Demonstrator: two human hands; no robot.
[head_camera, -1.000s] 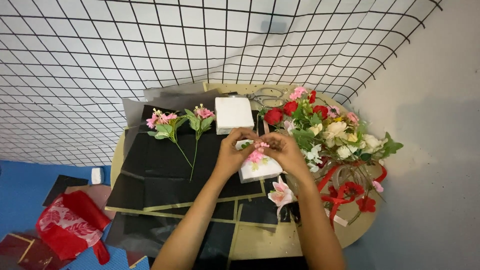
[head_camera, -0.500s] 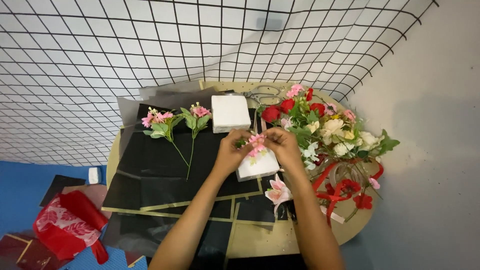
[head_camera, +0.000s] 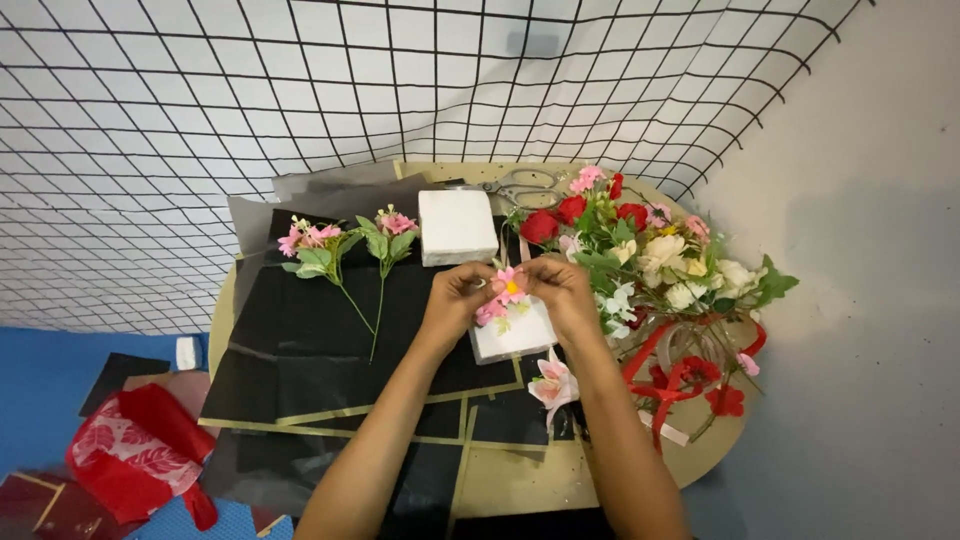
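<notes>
We hold a small pink flower (head_camera: 508, 285) between both hands over the round table (head_camera: 500, 480). Our left hand (head_camera: 455, 305) pinches it from one side, fingers closed on the bloom, and our right hand (head_camera: 560, 290) pinches it from the other. The flower sits just above a white foam block (head_camera: 515, 338) that lies on the black paper sheets (head_camera: 300, 340).

To do this well, we judge that we should keep the grip light on the petals, hold the stem upright and work directly over the block, so the bloom is not crushed or bent.

Another white block (head_camera: 456, 226) lies farther back, two pink flower stems (head_camera: 340, 255) rest on the black paper to the left, a heap of mixed flowers (head_camera: 650, 250) with red ribbon (head_camera: 690, 375) fills the right side, and scissors (head_camera: 520, 185) lie at the back.

Compared with a second ago, the hands sit slightly higher over the block, and the flower is raised a little; the rest is unchanged.
</notes>
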